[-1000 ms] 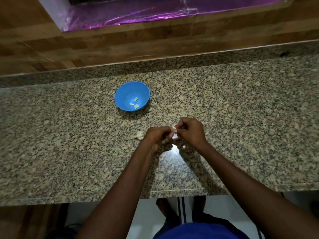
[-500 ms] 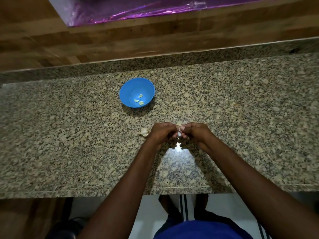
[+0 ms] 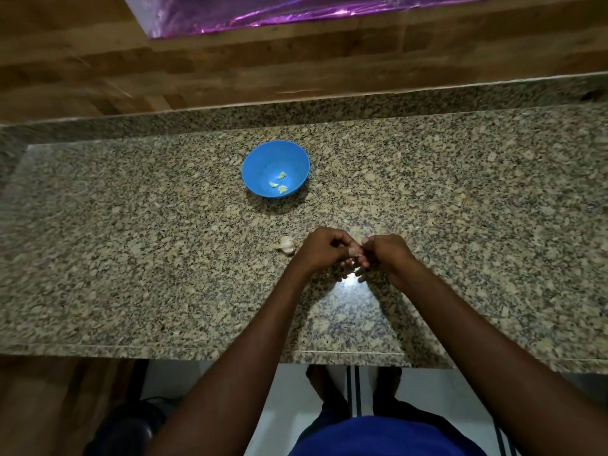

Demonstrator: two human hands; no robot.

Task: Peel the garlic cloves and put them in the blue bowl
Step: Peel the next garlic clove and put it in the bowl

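My left hand (image 3: 324, 250) and right hand (image 3: 385, 255) meet knuckle to knuckle over the counter (image 3: 131, 258), fingers curled, both pinching one small clove (image 3: 354, 252) between the fingertips. It is mostly hidden, so I cannot tell how much skin is left or which way its long axis runs. The bowl (image 3: 263, 159) sits ahead of my hands and a little to the left, well apart from them, with three peeled cloves (image 3: 278, 184) inside. My left hand is the nearer one, so I judge it better placed to carry the clove forward. The rest of the garlic (image 3: 285, 245) lies just beside my left hand, on its outer side.
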